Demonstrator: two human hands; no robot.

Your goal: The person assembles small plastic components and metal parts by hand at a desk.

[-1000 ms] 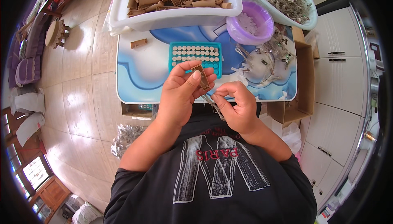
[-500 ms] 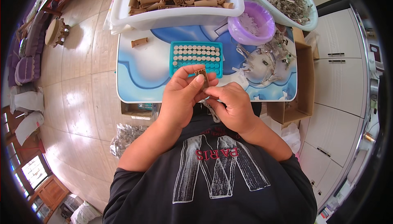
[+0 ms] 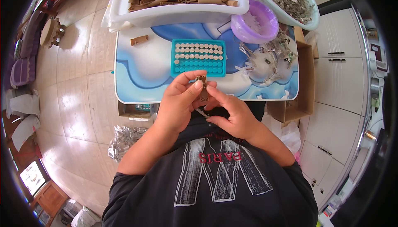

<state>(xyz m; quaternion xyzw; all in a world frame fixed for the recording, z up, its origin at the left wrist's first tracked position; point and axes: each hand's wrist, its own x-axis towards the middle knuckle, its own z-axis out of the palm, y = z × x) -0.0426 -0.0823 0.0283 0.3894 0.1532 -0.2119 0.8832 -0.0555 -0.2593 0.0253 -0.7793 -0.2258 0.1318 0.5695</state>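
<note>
1. The left hand (image 3: pixel 178 102) pinches a small brown plastic housing (image 3: pixel 202 86) between thumb and fingers, just above the near edge of the blue table (image 3: pixel 141 73) and just in front of the teal tray (image 3: pixel 198 57).
2. The right hand (image 3: pixel 232 113) meets the housing from below, with its fingertips closed at the lower end. A thin metal piece (image 3: pixel 202 113) appears to sit under them, but the view is too small to confirm.
3. To do this step well, hold the housing steady, keep the slot facing up and press straight along its length.
4. Both forearms rise from the lower edge, wrists drawn close to the chest.
5. Loose metal clips (image 3: pixel 265 59) lie well to the right.
</note>
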